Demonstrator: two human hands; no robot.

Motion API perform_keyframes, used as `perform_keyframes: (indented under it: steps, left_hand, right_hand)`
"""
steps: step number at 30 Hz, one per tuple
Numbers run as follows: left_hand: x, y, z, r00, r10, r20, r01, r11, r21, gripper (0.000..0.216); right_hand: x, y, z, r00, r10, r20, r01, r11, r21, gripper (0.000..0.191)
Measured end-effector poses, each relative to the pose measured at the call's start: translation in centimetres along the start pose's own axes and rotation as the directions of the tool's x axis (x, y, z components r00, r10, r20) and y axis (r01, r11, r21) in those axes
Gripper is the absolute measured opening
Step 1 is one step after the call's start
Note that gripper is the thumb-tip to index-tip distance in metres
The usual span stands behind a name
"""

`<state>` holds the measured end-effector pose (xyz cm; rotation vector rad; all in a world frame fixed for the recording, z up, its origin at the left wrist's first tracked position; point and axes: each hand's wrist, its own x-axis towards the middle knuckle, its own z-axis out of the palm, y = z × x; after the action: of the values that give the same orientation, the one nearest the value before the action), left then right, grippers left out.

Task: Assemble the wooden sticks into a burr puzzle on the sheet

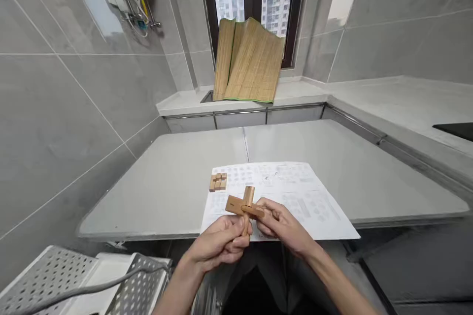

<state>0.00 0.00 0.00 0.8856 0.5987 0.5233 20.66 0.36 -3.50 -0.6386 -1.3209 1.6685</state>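
I hold a wooden cross-shaped puzzle (246, 205) made of interlocked notched bars above the near edge of a grey counter (177, 187). My left hand (221, 243) is closed around the lower end of the upright bar. My right hand (283, 224) pinches the right end of the crossing bar. Under the puzzle a printed instruction sheet (291, 197) lies flat on the counter. A few more wooden pieces (218, 181) sit together on the sheet's upper left corner, apart from both hands.
A rolled bamboo mat (247, 61) leans against the window at the back ledge. Grey tiled walls close in the left and right. A perforated white metal rack (66, 275) with a grey cable sits at lower left. A dark sink edge (456, 130) shows far right.
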Motion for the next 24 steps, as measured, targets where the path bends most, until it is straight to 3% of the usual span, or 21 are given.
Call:
perform_keyframes:
  steps: [5,10,11,13,16,18,19,21,24]
  left_hand:
    - [0.6,-0.2,-0.4,0.995,0.059,-0.077,-0.061,0.998,-0.017,0.052]
    - [1.0,-0.2,-1.5,0.967,0.119,-0.227,-0.067,0.972,0.224,0.064]
    - [1.0,0.0,-2.2,0.941,0.177,-0.287,-0.095,0.956,0.279,0.063]
    - [1.0,0.3,-3.9,0.845,0.338,-0.414,-0.172,0.905,0.388,0.059]
    - [1.2,0.9,-7.0,0.595,0.57,-0.566,-0.208,0.79,0.577,0.055]
    - [1.4,1.2,-8.8,0.484,0.678,-0.552,-0.102,0.671,0.735,0.051]
    - [1.6,1.2,-9.5,0.451,0.727,-0.519,-0.033,0.594,0.804,0.049]
    - [2.2,1.3,-10.5,0.425,0.779,-0.461,0.067,0.481,0.874,0.045]
    - [3.2,1.1,-11.5,0.401,0.81,-0.428,0.108,0.422,0.9,0.04]
  right_hand:
    - [-0.2,0.3,0.2,0.996,0.068,-0.06,-0.064,0.996,0.061,0.044]
    - [0.2,0.3,-0.8,0.955,0.163,-0.247,-0.108,0.969,0.222,0.044]
    - [0.2,0.1,-1.6,0.944,0.167,-0.286,-0.104,0.97,0.221,0.044]
    - [0.1,-0.4,-3.8,0.914,0.157,-0.374,-0.107,0.983,0.152,0.046]
    - [0.1,-1.3,-8.2,0.83,0.054,-0.555,-0.162,0.976,-0.148,0.053]
    - [0.2,-1.9,-11.3,0.768,-0.116,-0.629,-0.235,0.864,-0.446,0.059]
    - [0.3,-2.2,-12.7,0.745,-0.144,-0.651,-0.271,0.826,-0.493,0.06]
    - [0.5,-2.6,-15.3,0.703,-0.179,-0.689,-0.343,0.763,-0.548,0.054]
    - [0.9,-3.1,-18.2,0.646,-0.225,-0.729,-0.464,0.643,-0.609,0.041]
